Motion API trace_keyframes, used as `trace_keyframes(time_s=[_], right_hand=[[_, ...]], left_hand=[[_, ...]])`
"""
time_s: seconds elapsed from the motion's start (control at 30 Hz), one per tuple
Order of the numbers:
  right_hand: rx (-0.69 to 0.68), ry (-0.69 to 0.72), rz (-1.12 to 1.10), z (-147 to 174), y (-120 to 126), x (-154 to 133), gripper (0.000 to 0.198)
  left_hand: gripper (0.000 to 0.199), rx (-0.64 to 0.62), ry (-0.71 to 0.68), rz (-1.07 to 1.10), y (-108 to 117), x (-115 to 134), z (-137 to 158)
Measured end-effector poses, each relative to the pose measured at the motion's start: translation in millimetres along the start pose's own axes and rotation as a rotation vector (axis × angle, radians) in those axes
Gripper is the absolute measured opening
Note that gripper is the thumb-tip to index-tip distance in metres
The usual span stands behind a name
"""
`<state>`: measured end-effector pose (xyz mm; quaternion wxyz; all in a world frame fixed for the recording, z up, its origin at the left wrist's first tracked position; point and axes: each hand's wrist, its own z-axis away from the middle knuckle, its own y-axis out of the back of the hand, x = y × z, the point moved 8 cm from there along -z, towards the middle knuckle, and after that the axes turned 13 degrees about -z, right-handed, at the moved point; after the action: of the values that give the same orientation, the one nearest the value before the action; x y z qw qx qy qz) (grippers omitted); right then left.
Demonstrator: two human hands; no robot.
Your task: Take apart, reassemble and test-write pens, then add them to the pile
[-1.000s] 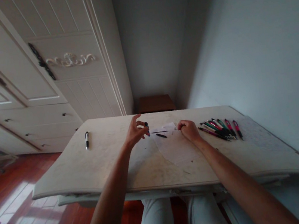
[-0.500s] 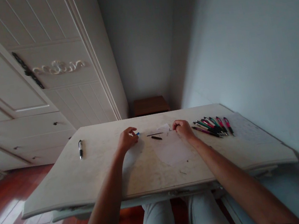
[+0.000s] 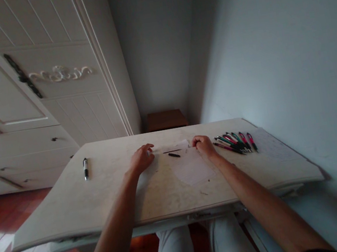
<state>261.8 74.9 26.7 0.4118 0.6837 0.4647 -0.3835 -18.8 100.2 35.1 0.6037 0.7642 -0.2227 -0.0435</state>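
Observation:
My left hand (image 3: 142,160) rests low over the table with bent fingers around something small and pale bluish, mostly hidden. My right hand (image 3: 202,145) is closed in a pinch; a tiny thin tip shows at its fingers, too small to name. Between the hands lie a thin dark pen refill (image 3: 171,151) and, just below it, a short black pen barrel piece (image 3: 174,155). Behind the refill is a small paper slip (image 3: 176,145). A larger white sheet of paper (image 3: 193,171) lies nearer to me.
Several coloured click pens (image 3: 237,143) are heaped right of my right hand, beside a written sheet (image 3: 269,144). A black and white pen (image 3: 86,169) lies alone at the left of the white table (image 3: 73,209). A cabinet (image 3: 90,117) stands left, a wall (image 3: 292,81) right.
The blue piece that stuck out at my left fingertips is now nearly hidden by the hand. My right hand stays closed in about the same place. The view has shifted slightly right.

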Motion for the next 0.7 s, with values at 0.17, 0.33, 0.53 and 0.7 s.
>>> trace_keyframes(time_s=[0.17,0.33,0.53,0.7], right_hand=[[0.002,-0.003,0.021,0,1,0,0.021],[-0.005,-0.012,0.036,-1,1,4,0.021],[-0.009,-0.006,0.051,1,1,4,0.020],[0.015,0.067,0.064,3,2,-1,0.023]], left_hand=[[0.046,0.008,0.014,-0.038,6,3,1],[0.050,0.063,0.097,-0.106,11,-4,3],[0.052,0.077,0.040,0.010,5,-3,-1],[0.036,0.225,-0.051,0.042,15,15,-1]])
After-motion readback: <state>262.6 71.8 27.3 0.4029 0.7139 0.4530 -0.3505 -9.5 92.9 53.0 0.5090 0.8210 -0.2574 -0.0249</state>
